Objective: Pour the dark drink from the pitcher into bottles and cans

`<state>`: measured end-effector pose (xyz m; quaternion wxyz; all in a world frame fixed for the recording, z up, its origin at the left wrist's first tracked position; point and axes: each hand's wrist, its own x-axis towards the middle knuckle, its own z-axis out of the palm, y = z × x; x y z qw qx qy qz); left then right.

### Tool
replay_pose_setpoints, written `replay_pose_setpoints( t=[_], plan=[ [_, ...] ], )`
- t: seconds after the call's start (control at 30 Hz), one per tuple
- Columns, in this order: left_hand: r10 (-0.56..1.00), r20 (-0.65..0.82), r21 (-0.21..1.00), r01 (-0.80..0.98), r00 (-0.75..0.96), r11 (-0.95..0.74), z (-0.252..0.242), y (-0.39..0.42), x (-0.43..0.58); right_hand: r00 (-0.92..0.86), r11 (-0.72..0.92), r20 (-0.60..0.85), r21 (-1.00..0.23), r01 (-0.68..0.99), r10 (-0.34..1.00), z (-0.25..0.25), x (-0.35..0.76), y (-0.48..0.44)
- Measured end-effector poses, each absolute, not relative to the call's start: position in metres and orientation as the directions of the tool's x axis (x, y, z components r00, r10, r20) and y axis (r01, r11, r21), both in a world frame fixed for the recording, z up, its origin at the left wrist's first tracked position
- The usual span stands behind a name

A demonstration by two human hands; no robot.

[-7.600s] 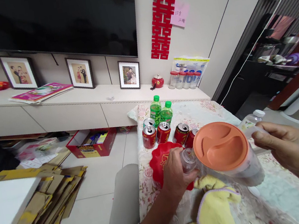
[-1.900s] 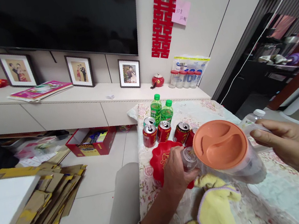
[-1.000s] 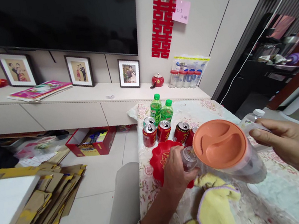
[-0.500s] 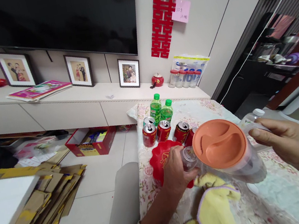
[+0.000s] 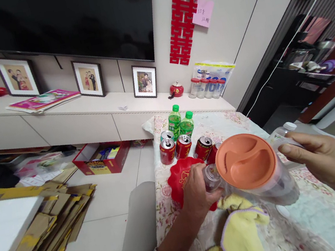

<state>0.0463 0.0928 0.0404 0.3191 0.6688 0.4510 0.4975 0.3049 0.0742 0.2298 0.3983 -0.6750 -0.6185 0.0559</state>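
While the jug is gripped at its three o'clock side by the curled right hand, a jar is clasped at nine o'clock by the left hand, wrapped partly round it. Cans are stood at ten, a cloth laid at six.

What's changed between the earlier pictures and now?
Very little: the orange-lidded pitcher seems tipped slightly more, its base farther right. Nothing was visibly grabbed or released. The right hand still holds it, the left hand the clear jar; the red cans and yellow cloth stayed put.
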Motion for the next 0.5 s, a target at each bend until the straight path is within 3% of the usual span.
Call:
replay_pose_setpoints(
  t=[0.17, 0.5],
  plan=[
    [0.922, 0.375, 0.877, 0.285, 0.1, -0.387, 0.0419, 0.0925, 0.0464, 0.211, 0.07, 0.32, -0.682, 0.728, 0.924, 0.2303, 0.3076, 0.0741],
    [0.905, 0.415, 0.864, 0.271, 0.097, -0.425, 0.039, 0.0932, 0.0468, 0.15, 0.123, 0.31, -0.71, 0.693, 0.939, 0.2365, 0.2987, 0.074]
  ],
)
